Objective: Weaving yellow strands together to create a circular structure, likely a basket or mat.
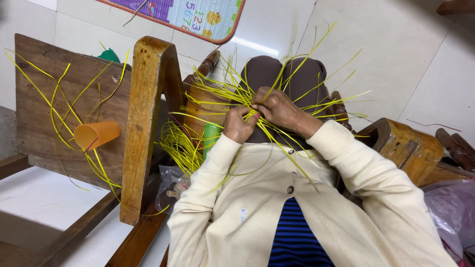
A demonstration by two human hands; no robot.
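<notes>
Both my hands meet over my lap, working a tangle of thin yellow strips (277, 101) that fan out in all directions. My left hand (239, 124) is closed around a cluster of the strips near their crossing point. My right hand (277, 108) pinches strips just above and to the right, fingertips touching the left hand. My knees in dark brown trousers (287, 74) lie under the strips. Cream cardigan sleeves cover both arms.
A wooden chair (143, 123) stands at left with an orange plastic cup (97, 134) lying on its seat among loose yellow strips. A green cylinder (211, 136) sits by a coil of strips. A wooden armrest (410, 148) and plastic bags (452, 207) are at right.
</notes>
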